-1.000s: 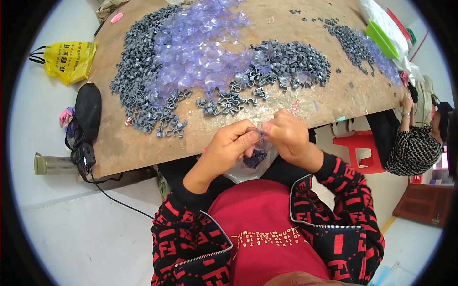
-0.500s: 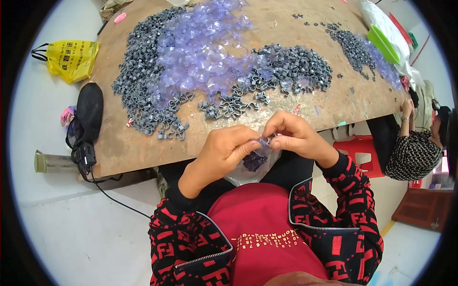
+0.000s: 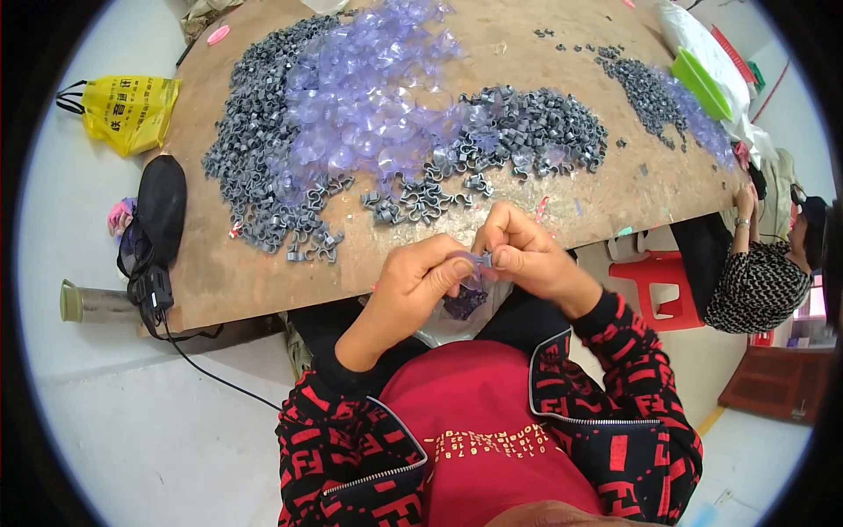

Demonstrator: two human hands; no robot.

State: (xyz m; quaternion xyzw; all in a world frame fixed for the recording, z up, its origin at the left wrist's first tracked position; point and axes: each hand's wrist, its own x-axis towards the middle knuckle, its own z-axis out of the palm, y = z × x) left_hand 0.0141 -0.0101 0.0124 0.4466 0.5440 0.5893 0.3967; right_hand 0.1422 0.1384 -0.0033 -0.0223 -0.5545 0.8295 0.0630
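Observation:
Over my lap, just off the table's near edge, my two hands meet. Pinched in my left hand point(image 3: 420, 279) is a clear purple-tinted suction cup point(image 3: 472, 263). The thumb and forefinger of my right hand point(image 3: 534, 262) close on a small grey plastic clip point(image 3: 486, 260), which touches the cup's side; fingers partly hide the joint. Below them, a clear plastic bag point(image 3: 442, 333) with dark small pieces point(image 3: 464, 303) in it rests between my legs. A pile of grey clips point(image 3: 255, 189) and a heap of suction cups point(image 3: 369, 114) lie on the table beyond my hands.
The brown wooden table point(image 3: 518, 61) also bears more clips point(image 3: 648, 97) and a green basin point(image 3: 702, 83) at the far right. Another person point(image 3: 760, 285) sits by a red stool point(image 3: 654, 290). At left are a yellow bag point(image 3: 132, 114), a black case point(image 3: 161, 206) and a cable point(image 3: 211, 371).
My hands have shifted slightly, with the right fingertips now plainly on the grey clip. The suction cup has turned and shows more of its rim. The whole view has moved a little.

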